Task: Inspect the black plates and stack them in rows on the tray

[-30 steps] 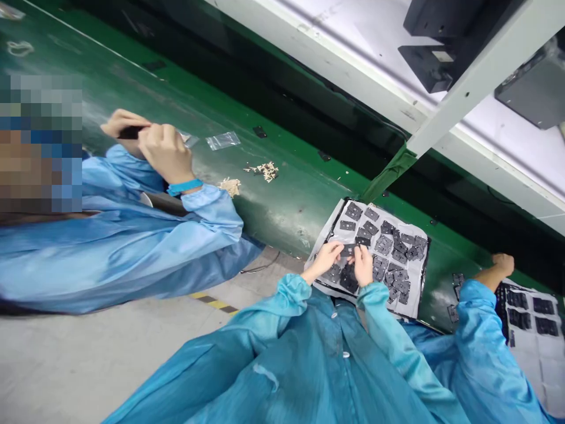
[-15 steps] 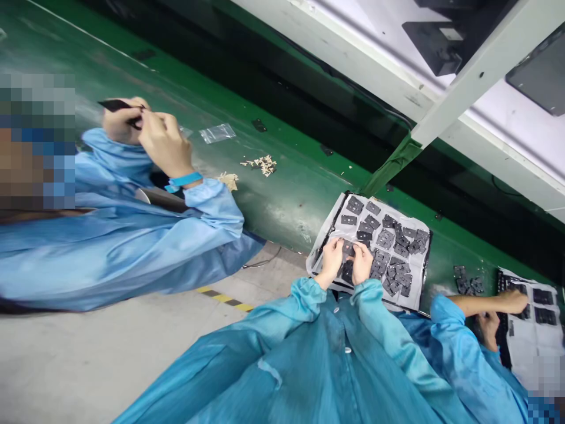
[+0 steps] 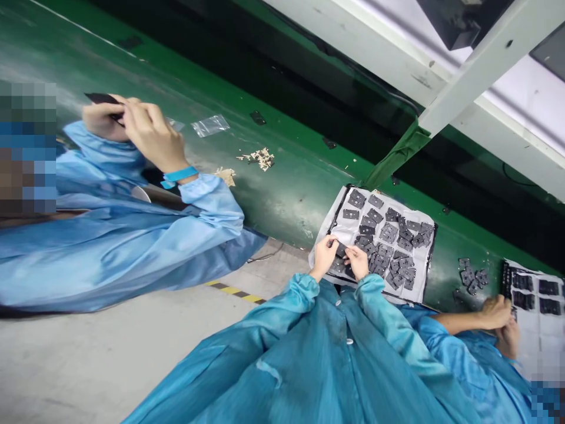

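Only the head view to go on here, so, looking down past the teal sleeves: the dark flat piece is right between this person's two hands, over the near left part of the white-lined tray. Left hand has thumb and fingertips pinched on one end, right hand looks pinched on the other, though its fingers cover that end, so I can't swear to how much they've got.

What it all hinges on imo is the slant. The long axis goes hand to hand, left end a bit farther from the body, right end a bit closer. Neither hand is nearer, both are on it. Can't tell if its underside touches the loose black plates below; those mostly sit off to the right hand's side. Neighbour's hands on the left are well apart from all this.
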`<state>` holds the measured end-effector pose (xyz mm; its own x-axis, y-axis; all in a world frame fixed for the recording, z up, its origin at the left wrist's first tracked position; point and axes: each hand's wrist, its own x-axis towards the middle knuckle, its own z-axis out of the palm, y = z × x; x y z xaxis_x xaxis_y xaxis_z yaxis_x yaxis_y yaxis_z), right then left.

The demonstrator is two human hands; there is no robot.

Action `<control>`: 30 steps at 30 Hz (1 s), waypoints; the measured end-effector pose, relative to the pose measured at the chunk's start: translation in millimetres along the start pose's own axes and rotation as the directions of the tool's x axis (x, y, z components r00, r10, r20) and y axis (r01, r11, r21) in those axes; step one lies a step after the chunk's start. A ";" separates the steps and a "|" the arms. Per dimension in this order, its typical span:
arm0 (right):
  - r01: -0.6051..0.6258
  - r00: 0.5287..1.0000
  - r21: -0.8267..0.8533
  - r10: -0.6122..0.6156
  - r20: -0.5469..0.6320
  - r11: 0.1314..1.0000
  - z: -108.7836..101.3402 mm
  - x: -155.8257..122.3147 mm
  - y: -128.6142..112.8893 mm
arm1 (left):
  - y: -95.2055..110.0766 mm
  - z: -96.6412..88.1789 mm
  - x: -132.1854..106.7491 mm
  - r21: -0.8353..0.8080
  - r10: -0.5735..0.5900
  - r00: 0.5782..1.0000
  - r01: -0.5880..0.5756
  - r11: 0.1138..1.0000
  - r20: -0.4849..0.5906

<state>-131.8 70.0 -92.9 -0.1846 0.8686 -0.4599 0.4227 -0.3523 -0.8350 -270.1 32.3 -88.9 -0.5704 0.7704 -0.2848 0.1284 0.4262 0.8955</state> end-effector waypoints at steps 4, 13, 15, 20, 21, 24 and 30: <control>0.017 0.981 -0.271 -0.068 -0.180 0.962 -36.1 8.6 12.8 | -9.9 12.4 9.0 0.107 0.004 1.000 -0.004 0.994 0.000; 0.043 0.969 -0.609 -0.181 -0.166 0.792 -57.0 32.8 39.0 | -30.8 7.4 15.0 0.380 0.132 0.974 -0.194 0.904 0.182; 0.057 0.970 -0.636 -0.193 -0.147 0.769 -59.3 37.7 45.8 | -33.7 0.2 13.7 0.408 0.164 0.950 -0.266 0.874 0.267; 0.089 0.972 -0.693 -0.213 -0.096 0.715 -75.4 43.5 53.5 | -25.6 -12.7 15.8 0.431 0.229 0.897 -0.389 0.814 0.377; 0.091 0.972 -0.706 -0.216 -0.090 0.703 -78.2 42.9 52.8 | -21.8 -13.5 16.5 0.433 0.244 0.891 -0.406 0.805 0.382; 0.093 0.971 -0.744 -0.226 -0.078 0.661 -82.3 38.4 48.6 | -9.6 -11.4 17.5 0.428 0.295 0.874 -0.452 0.783 0.386; 0.045 0.980 -0.804 -0.182 -0.080 0.593 -74.0 29.5 39.0 | 6.8 -2.7 6.7 0.257 0.398 0.815 -0.528 0.809 0.421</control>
<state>-55.1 107.6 -116.7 -0.1873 0.9432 -0.2744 0.9557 0.1104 -0.2727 -275.2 39.0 -83.7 -0.0726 0.9972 -0.0192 0.6137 0.0598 0.7873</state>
